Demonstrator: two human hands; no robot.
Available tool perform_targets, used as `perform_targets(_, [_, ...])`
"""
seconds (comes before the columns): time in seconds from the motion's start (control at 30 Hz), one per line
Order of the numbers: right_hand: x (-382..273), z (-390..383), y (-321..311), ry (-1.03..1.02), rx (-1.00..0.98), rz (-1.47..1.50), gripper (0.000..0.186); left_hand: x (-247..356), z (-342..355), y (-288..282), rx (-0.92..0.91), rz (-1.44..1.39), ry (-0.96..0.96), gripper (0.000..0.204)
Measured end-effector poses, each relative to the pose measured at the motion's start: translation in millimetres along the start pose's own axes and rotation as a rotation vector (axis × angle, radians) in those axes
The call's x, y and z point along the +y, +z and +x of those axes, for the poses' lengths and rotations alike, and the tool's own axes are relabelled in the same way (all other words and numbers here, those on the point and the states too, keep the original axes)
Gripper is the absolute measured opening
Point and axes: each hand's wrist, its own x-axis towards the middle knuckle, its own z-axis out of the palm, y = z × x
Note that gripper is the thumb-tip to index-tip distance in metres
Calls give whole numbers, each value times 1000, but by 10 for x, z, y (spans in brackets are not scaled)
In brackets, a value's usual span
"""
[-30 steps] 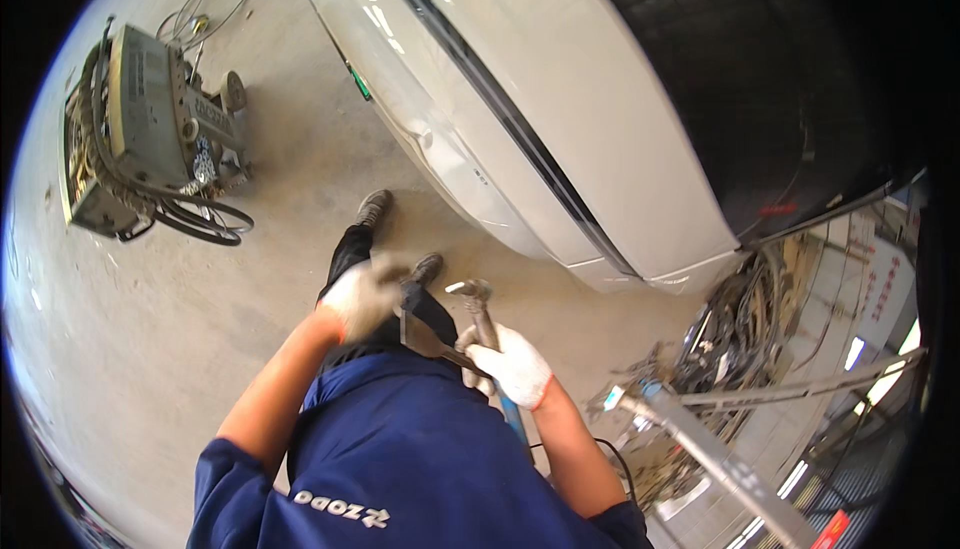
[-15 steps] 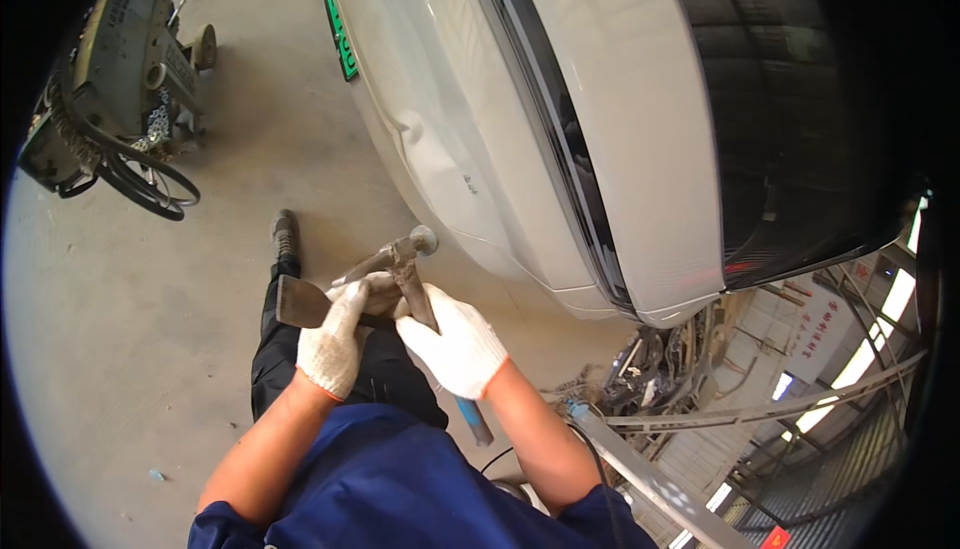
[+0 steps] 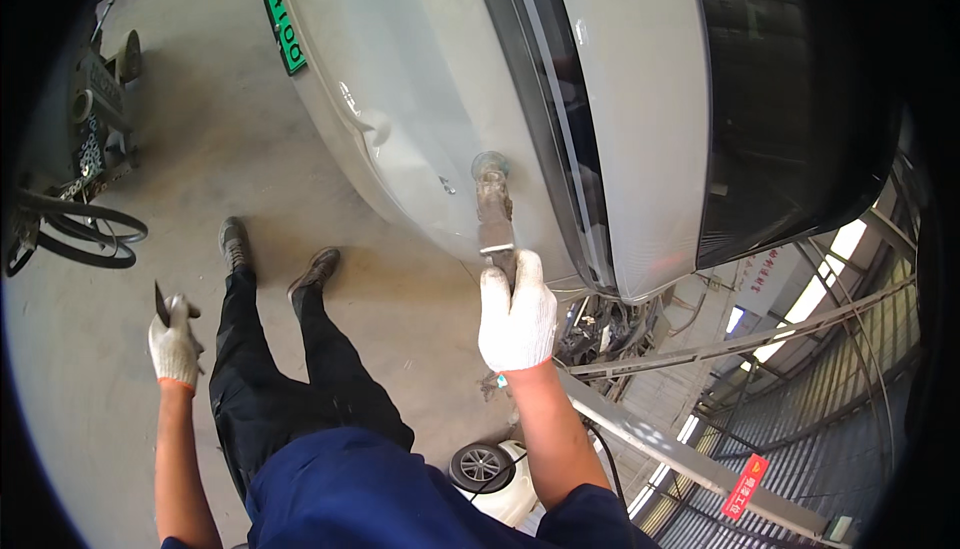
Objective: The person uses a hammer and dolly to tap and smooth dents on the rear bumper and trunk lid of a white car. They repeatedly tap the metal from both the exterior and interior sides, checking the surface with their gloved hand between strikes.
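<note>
My right hand (image 3: 518, 317), in a white knit glove, is closed round the handle of a hammer (image 3: 493, 207). The worn metal head, with its round face, lies over the pale car's rear panel (image 3: 425, 99); whether it touches, I cannot tell. A crease-like dent (image 3: 376, 135) and a small scuffed mark (image 3: 447, 185) show on that panel, left of the hammer. Away to the left, low beside my legs, my gloved left hand (image 3: 176, 347) grips a flat dark metal piece (image 3: 161, 303). Only its pointed end shows above the fingers.
At the far left stands a wheeled machine with black looped hoses (image 3: 90, 239). A green licence plate (image 3: 280, 24) is on the car's tail. Behind my right arm are a metal beam (image 3: 690, 464), heaped parts (image 3: 610, 334) and another car's wheel (image 3: 482, 467).
My hands have parted. The right one has carried the hammer up and right over the car panel; the left has swung down and left with the flat metal piece. The view has shifted too.
</note>
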Motion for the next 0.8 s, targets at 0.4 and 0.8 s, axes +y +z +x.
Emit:
perform_targets(0.4, [-91, 307, 40, -123, 140, -117, 28, -2157, 852, -563, -138, 547, -186, 55])
perform_targets(0.8, [158, 290, 130, 22, 184, 112, 22, -3617, 683, -1000, 22, 175, -665, 57])
